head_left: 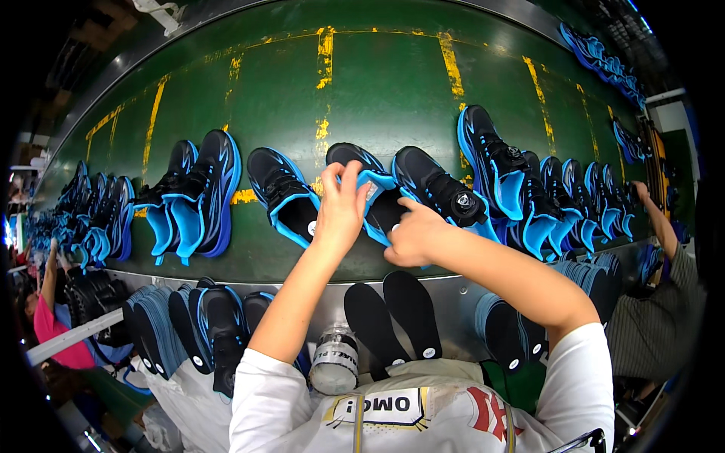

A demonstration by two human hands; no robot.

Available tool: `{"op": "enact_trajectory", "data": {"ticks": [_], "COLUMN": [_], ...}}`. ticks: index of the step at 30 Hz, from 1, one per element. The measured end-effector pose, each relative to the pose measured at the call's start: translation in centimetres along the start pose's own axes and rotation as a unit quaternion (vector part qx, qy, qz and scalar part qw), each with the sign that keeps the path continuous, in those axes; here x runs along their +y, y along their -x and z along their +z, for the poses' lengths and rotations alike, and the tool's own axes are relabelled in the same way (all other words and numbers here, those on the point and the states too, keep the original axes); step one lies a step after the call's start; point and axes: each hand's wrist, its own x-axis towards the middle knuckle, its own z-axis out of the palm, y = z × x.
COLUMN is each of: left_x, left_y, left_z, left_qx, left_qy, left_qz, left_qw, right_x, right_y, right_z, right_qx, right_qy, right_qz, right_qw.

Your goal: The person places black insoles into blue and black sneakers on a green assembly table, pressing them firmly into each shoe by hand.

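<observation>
A black and bright-blue sneaker (386, 214) lies in front of me on the green bench, its collar facing me. My left hand (341, 208) is closed on the tongue side of its opening, fingertips bent over the front. At the opening's right edge, my right hand (417, 235) is closed on the collar, with index finger and thumb against the rim. A dark insole with a pale round spot shows inside the matching sneaker (281, 185) just left of my left hand. Close to my right hand sits another sneaker with a round dial (434, 181).
Paired sneakers (198, 192) stand to the left, and a long row (555, 198) runs right. Below the green bench (377, 90), two black insoles (408, 309) rest beside a tape roll (334, 362). Insole stacks (155, 328) flank them. Co-workers' arms (658, 219) reach in at both sides.
</observation>
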Motion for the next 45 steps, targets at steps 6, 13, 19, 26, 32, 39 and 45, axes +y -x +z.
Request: {"op": "enact_trajectory", "data": {"ticks": [6, 13, 19, 26, 32, 39, 45], "left_x": [1.2, 2.1, 2.5, 0.0, 1.0, 7.0, 13.1], "left_y": [-1.4, 0.4, 1.8, -3.5, -4.8, -2.6, 3.7], "left_z": [-0.3, -1.3, -2.3, -4.0, -10.8, -4.9, 7.2], "left_qx": [-0.171, -0.175, -0.063, -0.143, 0.0, -0.026, -0.1], "left_qy": [-0.146, -0.194, -0.348, -0.282, 0.104, 0.607, 0.094], "left_qz": [0.091, 0.092, 0.191, 0.168, -0.106, -0.273, -0.064], "left_qw": [0.97, 0.961, 0.916, 0.934, 0.989, 0.746, 0.988], "right_x": [0.3, -2.1, -3.8, -4.8, -3.6, -6.2, -5.3], "right_y": [-0.7, 4.0, 2.6, 6.5, 19.4, 24.7, 27.7], "right_z": [5.7, 12.9, 14.4, 11.1, 24.4, 32.7, 28.8], "right_qx": [0.182, 0.571, 0.614, 0.557, 0.435, 0.369, 0.517], "right_qy": [0.015, -0.181, -0.273, -0.353, -0.218, -0.214, -0.268], "right_qz": [0.037, 0.048, 0.03, 0.068, 0.334, 0.403, 0.373], "right_qw": [0.983, 0.8, 0.74, 0.749, 0.807, 0.809, 0.722]}}
